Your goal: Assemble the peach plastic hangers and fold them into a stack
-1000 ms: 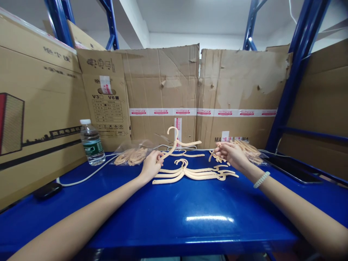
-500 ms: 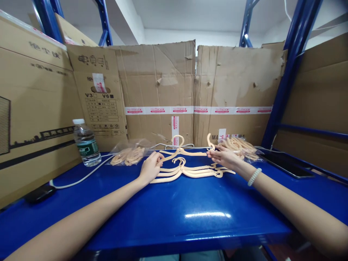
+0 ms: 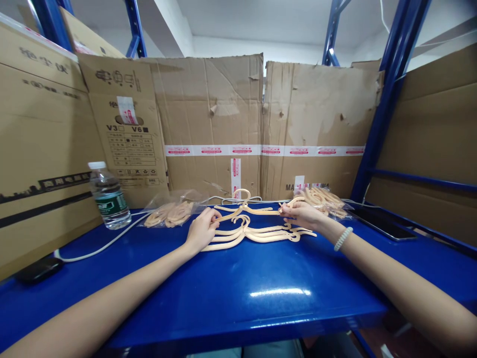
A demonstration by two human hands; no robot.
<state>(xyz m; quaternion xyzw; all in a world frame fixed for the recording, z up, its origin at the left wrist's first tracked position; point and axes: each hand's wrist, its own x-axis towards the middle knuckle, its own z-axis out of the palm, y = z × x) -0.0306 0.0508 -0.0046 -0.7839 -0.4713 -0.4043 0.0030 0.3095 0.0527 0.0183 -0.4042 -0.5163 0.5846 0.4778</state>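
Observation:
A low stack of peach plastic hangers [image 3: 261, 232] lies on the blue shelf top [image 3: 242, 293]. Just above the stack I hold one more peach hanger [image 3: 246, 207] level. My left hand [image 3: 201, 229] pinches its left arm. My right hand [image 3: 303, 215] is closed on its right end and also grips a small peach hook piece [image 3: 296, 201]. A white bead bracelet [image 3: 343, 238] circles my right wrist.
A clear bag of peach pieces [image 3: 173, 211] lies behind my left hand, another bag [image 3: 326, 201] behind my right. A water bottle [image 3: 108, 196], a white cable [image 3: 97, 248] and a black device [image 3: 37, 269] sit at left, a dark tablet [image 3: 383, 223] at right. Cardboard boxes [image 3: 261, 124] wall the shelf.
The hanger in my left hand has come down from a raised tilt to lie level over the stack. My right hand has moved from the right-hand bag to the hanger's right end.

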